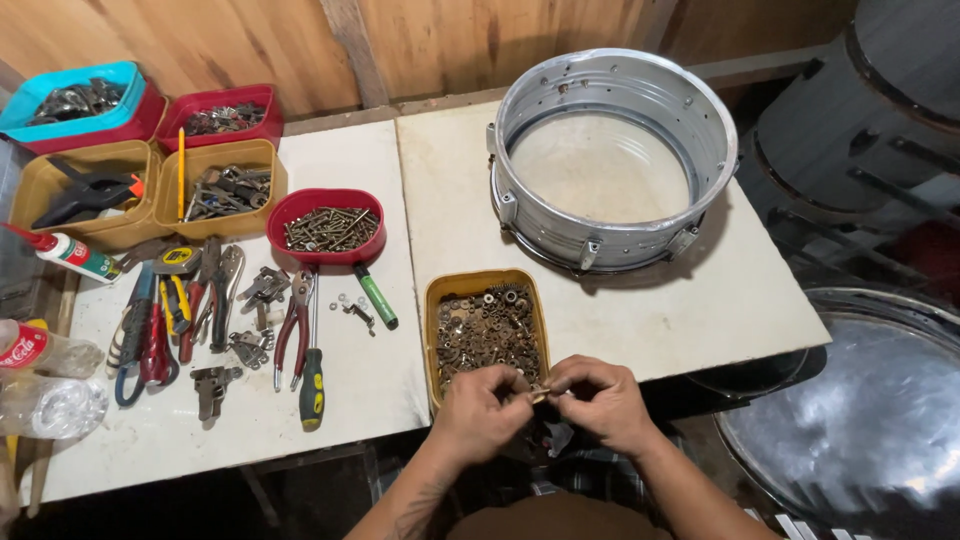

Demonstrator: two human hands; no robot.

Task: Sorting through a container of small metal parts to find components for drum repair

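Note:
My left hand (pixel 482 413) and my right hand (pixel 601 401) meet at the near edge of the table, fingertips pinched together on a small metal part (pixel 541 394). They hover just in front of a yellow tub (pixel 430 300) filled with rusty nuts and washers (pixel 487 333). A silver drum shell (pixel 610 160) with lugs on its side stands on the white tabletop beyond the tub. What exactly the small part is cannot be made out.
To the left lie pliers (pixel 293 325), a screwdriver (pixel 312 385), a green marker (pixel 377 296) and a red bowl of screws (pixel 328 226). Yellow, red and blue bins (pixel 215 160) hold hardware at the back left. Bottles (pixel 40 375) sit at the left edge. A metal drum (pixel 860 400) stands right.

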